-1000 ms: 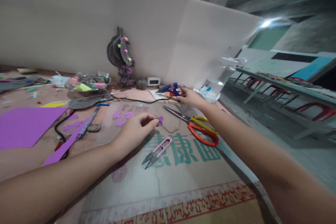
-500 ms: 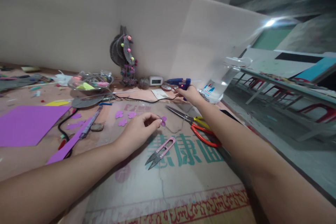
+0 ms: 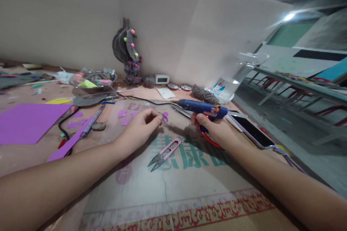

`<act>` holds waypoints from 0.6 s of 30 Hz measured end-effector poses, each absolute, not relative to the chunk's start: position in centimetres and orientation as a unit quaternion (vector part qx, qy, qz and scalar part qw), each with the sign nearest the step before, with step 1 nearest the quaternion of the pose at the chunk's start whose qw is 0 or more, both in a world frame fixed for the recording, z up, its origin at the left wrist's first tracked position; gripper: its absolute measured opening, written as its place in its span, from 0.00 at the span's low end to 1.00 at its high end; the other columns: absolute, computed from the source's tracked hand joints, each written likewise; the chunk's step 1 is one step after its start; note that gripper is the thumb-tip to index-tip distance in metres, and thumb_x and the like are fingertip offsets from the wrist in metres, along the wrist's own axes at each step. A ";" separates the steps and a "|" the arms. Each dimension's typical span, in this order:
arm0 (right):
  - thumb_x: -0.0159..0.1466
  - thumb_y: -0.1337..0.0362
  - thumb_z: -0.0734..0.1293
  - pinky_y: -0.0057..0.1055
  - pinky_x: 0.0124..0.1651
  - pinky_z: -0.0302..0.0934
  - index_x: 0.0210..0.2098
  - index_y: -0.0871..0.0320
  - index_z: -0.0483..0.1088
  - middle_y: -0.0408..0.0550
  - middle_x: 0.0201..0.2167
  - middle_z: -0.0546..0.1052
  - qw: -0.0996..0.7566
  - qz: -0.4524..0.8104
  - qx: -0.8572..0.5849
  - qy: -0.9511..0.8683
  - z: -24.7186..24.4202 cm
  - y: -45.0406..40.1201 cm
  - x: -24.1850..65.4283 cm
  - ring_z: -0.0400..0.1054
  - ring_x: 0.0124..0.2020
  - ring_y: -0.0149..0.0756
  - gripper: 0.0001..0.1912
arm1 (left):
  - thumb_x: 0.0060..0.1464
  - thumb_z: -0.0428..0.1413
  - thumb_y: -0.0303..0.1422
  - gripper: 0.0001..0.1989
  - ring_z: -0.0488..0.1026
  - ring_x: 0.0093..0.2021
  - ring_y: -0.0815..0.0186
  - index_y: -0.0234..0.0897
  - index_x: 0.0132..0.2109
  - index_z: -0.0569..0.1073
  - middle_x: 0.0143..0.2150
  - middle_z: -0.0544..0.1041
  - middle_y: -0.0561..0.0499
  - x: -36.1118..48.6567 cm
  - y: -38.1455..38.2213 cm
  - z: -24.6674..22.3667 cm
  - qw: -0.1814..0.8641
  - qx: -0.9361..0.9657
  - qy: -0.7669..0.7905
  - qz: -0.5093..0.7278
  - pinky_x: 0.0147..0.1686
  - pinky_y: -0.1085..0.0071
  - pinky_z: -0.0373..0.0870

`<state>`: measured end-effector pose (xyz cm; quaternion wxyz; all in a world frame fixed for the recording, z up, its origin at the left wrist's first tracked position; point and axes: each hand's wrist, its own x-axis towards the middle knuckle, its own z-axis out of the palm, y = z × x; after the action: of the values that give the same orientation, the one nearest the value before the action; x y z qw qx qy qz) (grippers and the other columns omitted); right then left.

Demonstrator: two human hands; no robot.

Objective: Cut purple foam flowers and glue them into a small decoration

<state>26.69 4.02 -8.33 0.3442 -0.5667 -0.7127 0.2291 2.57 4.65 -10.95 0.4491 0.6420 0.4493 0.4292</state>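
My left hand (image 3: 142,126) is closed in a pinch on a small purple flower cutout (image 3: 165,116), which sticks out past the fingertips with a bit of grey cord. My right hand (image 3: 217,130) is wrapped around the grip of a blue hot glue gun (image 3: 196,106); its nozzle points left, a little above and right of the flower. Under the right hand lie scissors, their red handle (image 3: 208,140) partly covered. Pink thread snips (image 3: 167,151) rest on the board between my forearms. More purple flower cutouts (image 3: 122,114) lie beyond my left hand, partly hidden by it.
Purple sheet (image 3: 29,122), pen (image 3: 93,119) and stone (image 3: 99,126) are at left. A bowl of craft bits (image 3: 93,86), small clock (image 3: 162,79), grey yarn (image 3: 204,94) and plastic jug (image 3: 229,83) stand behind. A phone (image 3: 252,130) lies right; the black cable (image 3: 146,101) crosses behind.
My right hand has brought the glue gun from the back of the table toward me, over the scissors. The left hand keeps its pinch on the flower. The view has shifted slightly.
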 end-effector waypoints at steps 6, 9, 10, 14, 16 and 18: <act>0.62 0.49 0.62 0.39 0.46 0.68 0.36 0.54 0.77 0.49 0.38 0.81 0.317 0.240 -0.525 -0.752 -8.0 2.5 25.7 0.75 0.42 0.45 0.18 | 0.56 0.54 0.38 0.10 0.66 0.29 0.69 0.37 0.32 0.69 0.28 0.70 0.55 2.5 4.5 -10.3 0.436 0.640 0.458 0.436 0.30 0.72 0.60; 0.61 0.47 0.62 0.42 0.42 0.69 0.30 0.54 0.76 0.49 0.32 0.81 0.288 0.219 -0.564 -0.743 -8.1 2.5 25.7 0.75 0.37 0.47 0.19 | 0.56 0.54 0.38 0.09 0.66 0.29 0.69 0.37 0.33 0.70 0.28 0.70 0.55 2.4 4.5 -10.3 0.438 0.633 0.463 0.440 0.29 0.72 0.60; 0.61 0.47 0.62 0.42 0.41 0.68 0.28 0.54 0.75 0.49 0.30 0.80 0.283 0.212 -0.574 -0.738 -8.2 2.5 25.8 0.75 0.35 0.47 0.19 | 0.56 0.54 0.38 0.09 0.66 0.28 0.69 0.37 0.33 0.70 0.28 0.70 0.55 2.4 4.5 -10.3 0.438 0.630 0.467 0.440 0.29 0.73 0.60; 0.59 0.48 0.63 0.39 0.39 0.68 0.29 0.52 0.75 0.47 0.28 0.79 0.287 0.194 -0.591 -0.728 -8.5 2.6 25.8 0.74 0.33 0.45 0.16 | 0.56 0.54 0.38 0.09 0.66 0.27 0.69 0.37 0.33 0.71 0.27 0.70 0.55 2.4 4.4 -10.3 0.429 0.627 0.473 0.447 0.27 0.73 0.59; 0.59 0.48 0.64 0.37 0.38 0.68 0.30 0.51 0.75 0.46 0.28 0.79 0.287 0.191 -0.587 -0.732 -8.5 2.6 25.7 0.74 0.33 0.45 0.16 | 0.56 0.54 0.39 0.10 0.67 0.28 0.68 0.37 0.33 0.71 0.28 0.71 0.55 2.4 4.4 -10.2 0.426 0.627 0.473 0.450 0.27 0.73 0.60; 0.59 0.48 0.64 0.37 0.38 0.69 0.32 0.51 0.76 0.46 0.27 0.79 0.293 0.192 -0.583 -0.733 -8.4 2.6 25.6 0.75 0.33 0.45 0.15 | 0.55 0.55 0.39 0.10 0.67 0.28 0.68 0.37 0.33 0.71 0.28 0.71 0.54 2.4 4.4 -10.1 0.422 0.626 0.473 0.454 0.28 0.73 0.61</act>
<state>25.59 2.59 -8.44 0.2927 -0.5834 -0.7330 0.1918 2.42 4.37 -10.12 0.4224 0.6260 0.4730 0.4539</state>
